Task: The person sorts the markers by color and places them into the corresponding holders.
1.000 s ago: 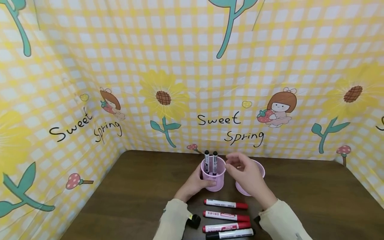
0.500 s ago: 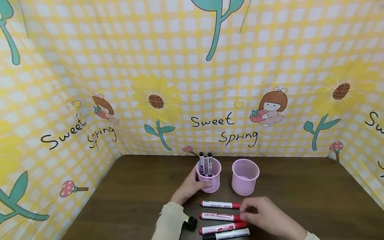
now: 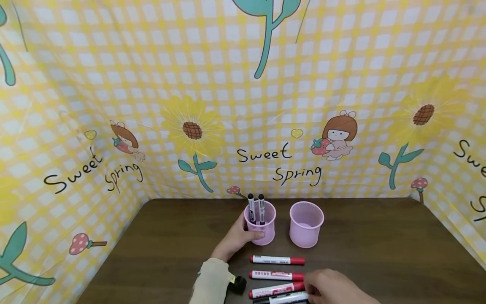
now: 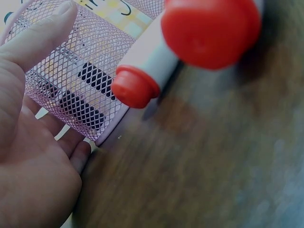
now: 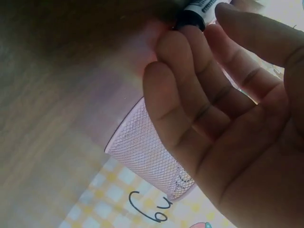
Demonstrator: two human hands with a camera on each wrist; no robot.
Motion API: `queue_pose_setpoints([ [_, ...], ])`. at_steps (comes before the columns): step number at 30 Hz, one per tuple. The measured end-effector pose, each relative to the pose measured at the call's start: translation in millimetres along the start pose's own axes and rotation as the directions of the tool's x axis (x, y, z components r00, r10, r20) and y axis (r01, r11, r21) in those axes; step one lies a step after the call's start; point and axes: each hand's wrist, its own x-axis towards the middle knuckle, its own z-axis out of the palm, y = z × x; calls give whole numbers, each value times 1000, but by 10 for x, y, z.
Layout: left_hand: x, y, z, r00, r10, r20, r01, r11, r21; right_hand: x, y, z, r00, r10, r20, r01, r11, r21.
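Observation:
My left hand (image 3: 236,237) is curled round the left pink mesh cup (image 3: 267,233), thumb on its front; two black-capped markers (image 3: 261,210) stand in it. In the left wrist view my left hand (image 4: 35,147) cradles the mesh cup (image 4: 90,71). My right hand (image 3: 334,288) is at the right end of the black marker (image 3: 288,297), nearest the front of the row. The right wrist view shows the black marker's end (image 5: 192,18) between the thumb and fingertips of my right hand (image 5: 237,114); whether they grip it is hard to tell.
The second pink mesh cup (image 3: 306,230) stands right of the first, with no marker seen in it. Three red markers (image 3: 276,260) lie across the brown table (image 3: 379,240) in front of the cups. A patterned cloth (image 3: 212,50) rises behind.
My right hand has come down from beside the cups, past the red markers, to the black marker. My left hand stays round its cup; the whole view has shifted slightly.

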Motion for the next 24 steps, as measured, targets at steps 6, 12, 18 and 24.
queue_pose_setpoints([
  [6, -7, 25, 1, 1000, -3, -7, 3, 1000, -5, -35, 94, 35, 999, -48, -19, 47, 997, -53],
  [12, -2, 4, 6, 1000, 2, 17, -1, 1000, -23, -122, 419, 219, 995, -88, -46, 84, 993, -84],
  [18, 10, -4, -1, 1000, 16, 13, -15, 1000, -26, -114, 383, 254, 999, -41, -2, 40, 989, -143],
  [24, -3, 8, 2, 1000, 5, 6, -4, 1000, -9, -106, 216, 97, 995, -96, 22, 98, 988, -118],
])
